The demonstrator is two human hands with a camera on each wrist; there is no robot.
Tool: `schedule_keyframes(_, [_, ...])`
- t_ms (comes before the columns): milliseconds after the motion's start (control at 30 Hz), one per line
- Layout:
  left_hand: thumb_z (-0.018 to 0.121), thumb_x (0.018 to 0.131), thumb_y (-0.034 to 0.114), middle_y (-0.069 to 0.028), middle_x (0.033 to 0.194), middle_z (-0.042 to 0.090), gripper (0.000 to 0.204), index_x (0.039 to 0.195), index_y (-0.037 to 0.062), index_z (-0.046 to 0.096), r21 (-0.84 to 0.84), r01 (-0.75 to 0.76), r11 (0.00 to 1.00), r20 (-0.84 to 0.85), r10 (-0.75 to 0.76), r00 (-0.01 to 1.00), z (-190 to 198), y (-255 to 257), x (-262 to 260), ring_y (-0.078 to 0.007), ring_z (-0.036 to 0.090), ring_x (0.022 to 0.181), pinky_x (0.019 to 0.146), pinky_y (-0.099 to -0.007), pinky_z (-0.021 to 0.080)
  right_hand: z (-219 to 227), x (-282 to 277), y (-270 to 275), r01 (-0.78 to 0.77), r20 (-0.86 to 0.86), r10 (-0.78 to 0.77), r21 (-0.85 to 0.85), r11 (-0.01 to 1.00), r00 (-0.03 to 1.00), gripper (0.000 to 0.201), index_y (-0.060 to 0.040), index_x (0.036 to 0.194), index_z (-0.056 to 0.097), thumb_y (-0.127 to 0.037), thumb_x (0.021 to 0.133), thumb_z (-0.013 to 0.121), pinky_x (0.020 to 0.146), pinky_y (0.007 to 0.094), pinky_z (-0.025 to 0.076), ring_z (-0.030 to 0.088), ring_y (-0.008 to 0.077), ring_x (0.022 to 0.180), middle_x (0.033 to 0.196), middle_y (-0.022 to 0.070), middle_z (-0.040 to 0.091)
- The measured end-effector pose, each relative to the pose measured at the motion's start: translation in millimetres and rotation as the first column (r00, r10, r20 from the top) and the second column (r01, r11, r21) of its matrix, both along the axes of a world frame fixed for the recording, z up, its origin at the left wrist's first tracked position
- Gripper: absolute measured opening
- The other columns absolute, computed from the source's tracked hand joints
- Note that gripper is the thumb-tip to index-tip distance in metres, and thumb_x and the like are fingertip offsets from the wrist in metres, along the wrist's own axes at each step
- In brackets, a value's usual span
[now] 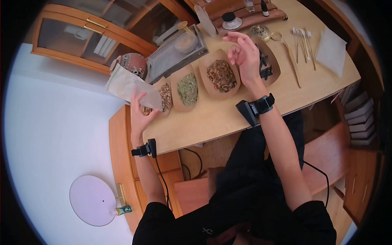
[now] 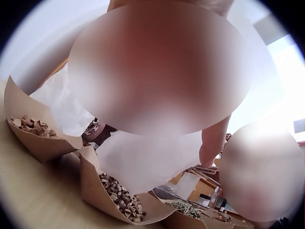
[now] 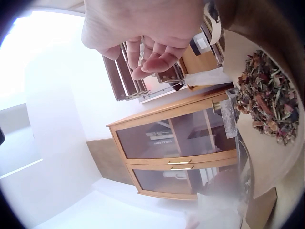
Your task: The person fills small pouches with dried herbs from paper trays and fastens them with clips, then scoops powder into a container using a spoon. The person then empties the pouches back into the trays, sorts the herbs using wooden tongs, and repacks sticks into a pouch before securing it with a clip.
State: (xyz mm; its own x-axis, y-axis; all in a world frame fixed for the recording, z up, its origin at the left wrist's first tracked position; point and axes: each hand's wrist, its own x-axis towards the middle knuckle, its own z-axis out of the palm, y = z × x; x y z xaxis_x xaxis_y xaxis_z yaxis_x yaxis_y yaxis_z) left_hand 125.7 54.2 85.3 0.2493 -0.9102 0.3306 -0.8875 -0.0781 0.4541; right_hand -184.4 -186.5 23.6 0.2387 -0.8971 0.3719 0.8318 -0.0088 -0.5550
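My left hand (image 1: 141,118) is at the table's left end, fingers and thumb around the edge of a translucent white pouch (image 1: 149,96). In the left wrist view the pouch (image 2: 150,155) hangs over a paper tray of chopped brown pieces (image 2: 121,200); a blurred patch hides most of the hand. A larger white bag (image 1: 122,83) lies just behind. My right hand (image 1: 247,61) is raised between the tray of mixed red-brown herbs (image 1: 221,76) and the tray of dark pieces (image 1: 265,67). In the right wrist view its fingers (image 3: 159,59) hang loosely curled, holding nothing.
A tray of green herbs (image 1: 188,90) stands mid-row. Behind are a grey tray (image 1: 177,55), a patterned pot (image 1: 132,64) and a wooden rack (image 1: 253,18) with small bottles. Thin tools (image 1: 302,45) and a white packet (image 1: 330,51) lie at the right.
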Motion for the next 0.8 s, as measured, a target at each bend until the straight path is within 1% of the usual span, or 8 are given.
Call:
schedule_keyframes(200, [0.083,0.065,0.015,-0.0184,0.156,0.024,0.078,0.135,0.0119,0.048,0.030,0.040,0.999,0.025,-0.041,0.999,-4,0,-4,-0.0359,0.025,0.144,0.115,-0.0455,0.029,-3,2,1,0.016,-0.004,-0.016,-0.012,1.000,1.000,0.030,-0.0007,0.118,0.057,-0.023,0.100,0.048,0.054,0.0200,0.043,0.055,0.0080,0.067,0.110,0.0115,0.065])
schedule_keyframes(267, [0.083,0.065,0.015,-0.0185,0.157,0.023,0.080,0.137,0.0126,0.048,0.039,0.042,0.998,0.103,-0.045,0.994,-4,0,-5,-0.0354,0.025,0.145,0.116,-0.0451,0.027,-3,2,-1,-0.002,0.009,0.002,0.000,1.000,1.000,0.030,-0.0010,0.119,0.057,-0.023,0.100,0.048,0.054,0.0199,0.043,0.055,0.0079,0.067,0.110,0.0111,0.064])
schedule_keyframes(500, [0.082,0.066,0.015,-0.0184,0.158,0.021,0.079,0.137,0.0117,0.048,0.078,0.041,0.996,0.126,-0.051,0.991,-9,9,-4,-0.0364,0.027,0.144,0.115,-0.0455,0.029,-1,2,4,-0.026,-0.036,0.025,-0.039,0.999,0.999,0.030,-0.0022,0.119,0.056,-0.024,0.100,0.047,0.055,0.0209,0.043,0.055,0.0081,0.068,0.111,0.0106,0.064])
schedule_keyframes(600, [0.082,0.067,0.016,-0.0176,0.158,0.021,0.078,0.138,0.0112,0.049,0.026,0.024,0.999,0.048,-0.026,0.999,-8,10,0,-0.0357,0.029,0.143,0.115,-0.0455,0.030,3,4,1,-0.050,-0.047,0.049,-0.023,0.998,0.998,0.030,-0.0025,0.119,0.056,-0.024,0.100,0.048,0.055,0.0211,0.043,0.055,0.0083,0.068,0.111,0.0107,0.064])
schedule_keyframes(667, [0.080,0.071,0.015,-0.0159,0.156,0.024,0.073,0.137,0.0092,0.049,-0.071,-0.021,0.997,-0.139,0.011,0.990,-10,14,3,-0.0328,0.031,0.142,0.114,-0.0452,0.031,1,4,2,-0.058,-0.053,0.056,-0.030,0.998,0.997,0.030,-0.0028,0.119,0.057,-0.025,0.100,0.048,0.055,0.0212,0.043,0.055,0.0085,0.068,0.111,0.0107,0.063])
schedule_keyframes(700, [0.080,0.071,0.015,-0.0159,0.156,0.024,0.073,0.137,0.0092,0.049,-0.068,-0.021,0.997,-0.143,0.011,0.990,-12,15,6,-0.0328,0.031,0.142,0.114,-0.0452,0.031,-1,4,3,-0.058,-0.056,0.056,-0.027,0.998,0.997,0.030,-0.0028,0.119,0.057,-0.025,0.100,0.048,0.055,0.0212,0.043,0.055,0.0085,0.068,0.111,0.0107,0.063])
schedule_keyframes(767, [0.075,0.077,0.017,-0.0146,0.153,0.031,0.067,0.137,0.0060,0.048,-0.237,-0.030,0.971,-0.388,-0.066,0.919,-13,14,14,-0.0292,0.033,0.140,0.113,-0.0444,0.033,-1,4,1,-0.061,-0.032,0.060,-0.050,0.997,0.998,0.030,-0.0031,0.119,0.057,-0.025,0.100,0.048,0.056,0.0209,0.043,0.055,0.0083,0.068,0.111,0.0107,0.064])
schedule_keyframes(800, [0.075,0.077,0.017,-0.0146,0.153,0.031,0.067,0.137,0.0060,0.048,-0.244,-0.032,0.969,-0.389,-0.068,0.919,-12,15,20,-0.0292,0.033,0.140,0.113,-0.0444,0.033,0,4,1,-0.063,-0.034,0.061,-0.057,0.996,0.998,0.030,-0.0031,0.119,0.057,-0.025,0.100,0.048,0.056,0.0209,0.043,0.055,0.0083,0.068,0.111,0.0107,0.064])
